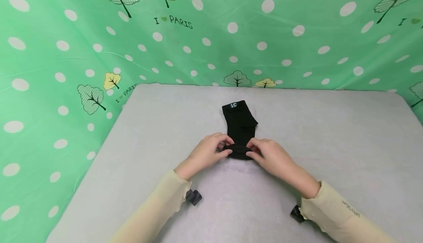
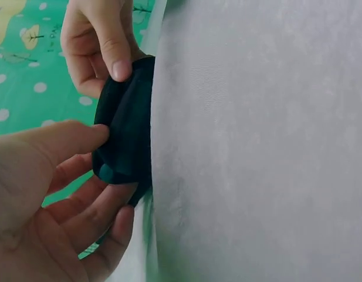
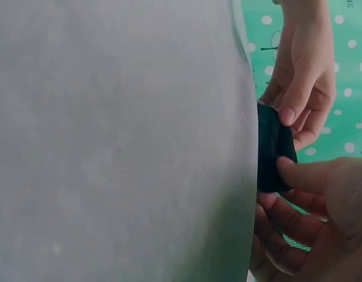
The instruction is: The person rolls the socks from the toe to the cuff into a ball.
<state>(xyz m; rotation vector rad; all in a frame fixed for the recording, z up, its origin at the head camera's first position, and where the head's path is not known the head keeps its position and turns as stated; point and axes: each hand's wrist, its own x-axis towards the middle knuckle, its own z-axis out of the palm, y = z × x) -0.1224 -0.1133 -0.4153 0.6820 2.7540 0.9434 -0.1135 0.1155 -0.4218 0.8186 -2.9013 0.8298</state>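
Observation:
A black sock [image 1: 238,123] with a small "LC" label near its far end lies on the grey-covered table. Its near end is folded over into a thick roll [image 1: 240,152]. My left hand [image 1: 209,151] pinches the left side of that roll between thumb and fingers. On the right side, my right hand [image 1: 272,156] pinches the same roll. Both thumbs press on the dark fabric [image 2: 131,126] in the left wrist view. The right wrist view shows the sock [image 3: 271,150] gripped from its two sides; the far part is hidden there.
The grey table cover [image 1: 158,125] spreads around the sock on all sides. Behind it and at the left hangs a green curtain [image 1: 211,44] with white dots and printed trees. A black strap piece [image 1: 194,197] shows at the left sleeve, another [image 1: 297,213] at the right.

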